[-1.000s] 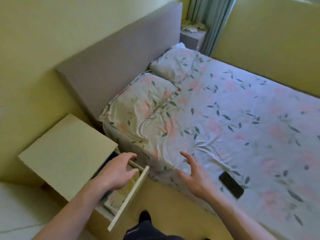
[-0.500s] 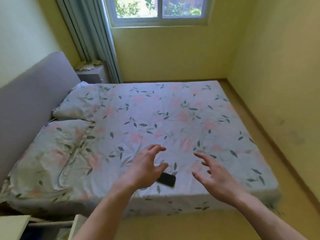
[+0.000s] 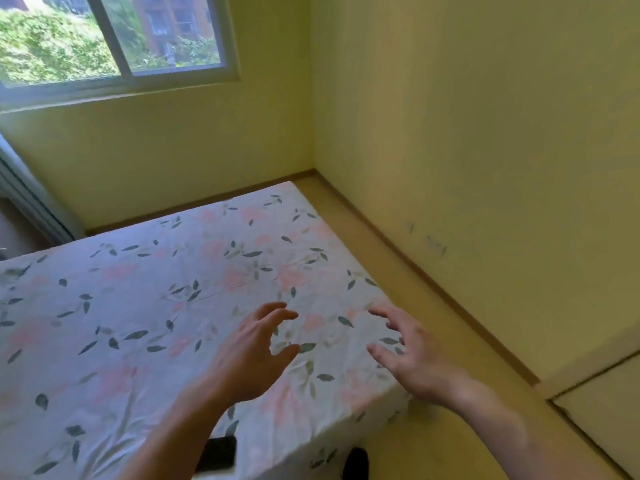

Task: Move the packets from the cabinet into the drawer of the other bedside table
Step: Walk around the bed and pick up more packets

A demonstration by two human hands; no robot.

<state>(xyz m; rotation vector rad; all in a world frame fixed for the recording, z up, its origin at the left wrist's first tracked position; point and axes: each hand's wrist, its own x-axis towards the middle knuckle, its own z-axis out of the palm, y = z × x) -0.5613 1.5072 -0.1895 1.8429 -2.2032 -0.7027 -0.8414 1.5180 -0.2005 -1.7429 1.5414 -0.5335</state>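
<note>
Two empty hands [image 3: 251,355] [image 3: 408,355] above floral bed [image 3: 138,306]

The left forearm [image 3: 173,441] is covering most of a dark flat object [image 3: 218,457] lying on the bed [image 3: 138,306], so what it is cannot be told. The picture's bottom edge is cutting off a dark shape [image 3: 355,464] on the floor beside the bed. The right forearm [image 3: 519,434] is blurring toward the lower right corner. The left edge is cropping the bed, the window [image 3: 114,39] and a curtain [image 3: 24,199].
</note>
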